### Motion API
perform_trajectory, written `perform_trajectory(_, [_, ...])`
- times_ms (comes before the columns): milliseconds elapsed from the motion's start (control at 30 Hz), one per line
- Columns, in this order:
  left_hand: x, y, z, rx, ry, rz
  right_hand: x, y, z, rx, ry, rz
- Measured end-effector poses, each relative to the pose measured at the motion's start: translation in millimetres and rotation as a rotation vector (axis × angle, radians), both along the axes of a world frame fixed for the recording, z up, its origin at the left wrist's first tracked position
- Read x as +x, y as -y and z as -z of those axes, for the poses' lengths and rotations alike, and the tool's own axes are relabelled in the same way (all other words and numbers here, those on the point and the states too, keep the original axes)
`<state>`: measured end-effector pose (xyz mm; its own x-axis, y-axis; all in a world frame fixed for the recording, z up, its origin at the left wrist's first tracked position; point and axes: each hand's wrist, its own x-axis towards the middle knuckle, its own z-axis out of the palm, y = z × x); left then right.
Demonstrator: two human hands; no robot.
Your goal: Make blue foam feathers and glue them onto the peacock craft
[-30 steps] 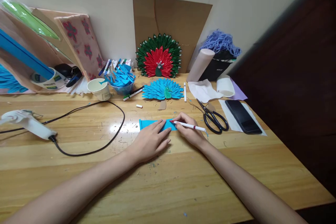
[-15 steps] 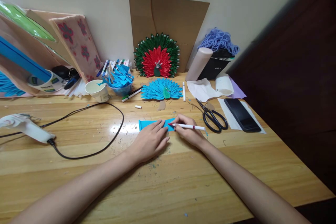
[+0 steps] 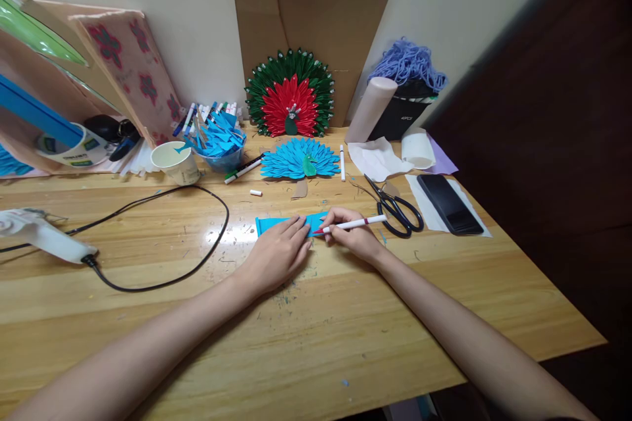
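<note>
A blue strip (image 3: 266, 224) lies across the wooden table, partly hidden under both hands. My left hand (image 3: 279, 251) rests flat on it, fingers stretched out. My right hand (image 3: 353, 233) is closed around a white marker (image 3: 356, 223) with a red tip, which points down at the strip's near edge beside my left fingertips. Just behind the strip is a blue layered-petal peacock (image 3: 301, 159) with a green body. Farther back, a green and red peacock (image 3: 290, 95) leans against a cardboard sheet (image 3: 336, 26).
Black scissors (image 3: 397, 210) and a phone (image 3: 450, 205) lie to the right. A glue gun (image 3: 54, 237) with a looped black cable is at the left. A paper cup (image 3: 176, 164) and a bowl of blue pieces (image 3: 222, 156) stand at the back left.
The marker tip has moved toward the near edge of the blue strip, and the marker is more slanted. The whole view has shifted slightly; my left hand stays flat on the strip.
</note>
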<state>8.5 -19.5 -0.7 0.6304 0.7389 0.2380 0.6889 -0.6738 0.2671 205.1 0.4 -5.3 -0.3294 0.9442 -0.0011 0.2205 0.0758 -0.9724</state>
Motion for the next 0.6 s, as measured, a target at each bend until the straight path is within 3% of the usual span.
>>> perform_trajectory(167, [0.9, -0.8, -1.8, 0.002, -0.024, 0.004, -1.5, -2.4, 1.1, 0.099, 0.087, 0.179])
perform_trajectory(600, [0.3, -0.2, -0.9, 0.016, -0.001, -0.001, -6.1, -0.2, -5.2, 0.165, 0.26, 0.17])
